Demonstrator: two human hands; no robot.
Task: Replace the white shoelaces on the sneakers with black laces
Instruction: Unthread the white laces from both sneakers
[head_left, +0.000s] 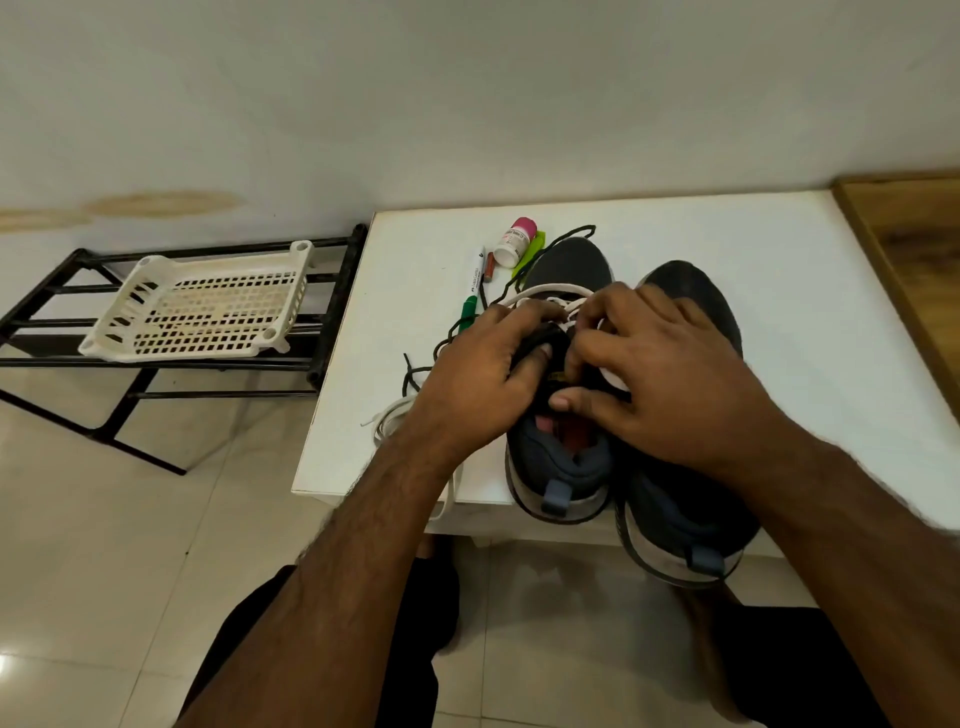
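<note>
Two dark grey sneakers stand side by side on the white table (727, 228), heels toward me. My left hand (483, 379) grips the left sneaker (558, 467) around its tongue and lace area. My right hand (654, 374) pinches the white lace (545, 292) over the same shoe, partly covering the right sneaker (691, 291). A loose black lace (530, 265) trails over the table past the left shoe's toe. Another white lace (387, 418) lies by the table's left edge under my left wrist.
A small bottle with a pink cap (514, 241), a green strip and pens (474, 291) lie behind the shoes. A white plastic basket (208, 306) sits on a black metal rack (332, 291) left of the table. Tiled floor below; wooden surface (914, 223) at right.
</note>
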